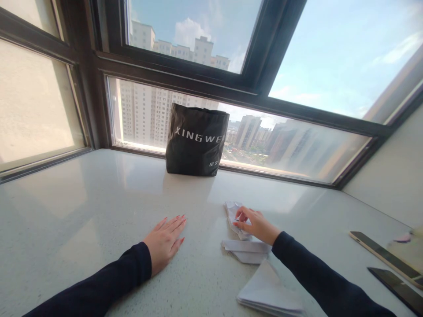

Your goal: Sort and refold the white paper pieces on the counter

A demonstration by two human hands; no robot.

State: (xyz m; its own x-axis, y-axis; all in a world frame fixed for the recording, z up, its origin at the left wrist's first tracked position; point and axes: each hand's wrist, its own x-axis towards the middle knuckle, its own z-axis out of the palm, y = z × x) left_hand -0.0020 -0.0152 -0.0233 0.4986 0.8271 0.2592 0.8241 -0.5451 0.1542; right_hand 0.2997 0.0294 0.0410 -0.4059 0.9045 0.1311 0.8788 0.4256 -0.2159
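My left hand point(167, 244) lies flat on the speckled white surface, palm down, fingers stretched out, holding nothing. Further right, my right hand point(254, 223) is over a folded white paper piece point(233, 209), its thumb and fingers pinched together on it. A small dark spot shows between the fingertips; I cannot make out what it is. Just nearer to me is a flat folded paper strip point(247, 252) with slanted ends. Closest of the papers is a stack of folded white triangles point(266, 288), beside my right sleeve.
A black bag point(196, 145) with white lettering stands upright by the window. Two dark flat devices, one gold-edged point(383, 253) and one black point(396, 286), lie at the right edge near a blurred pale object point(408, 248). Dark window frames point(297, 114) border the white counter point(109, 211).
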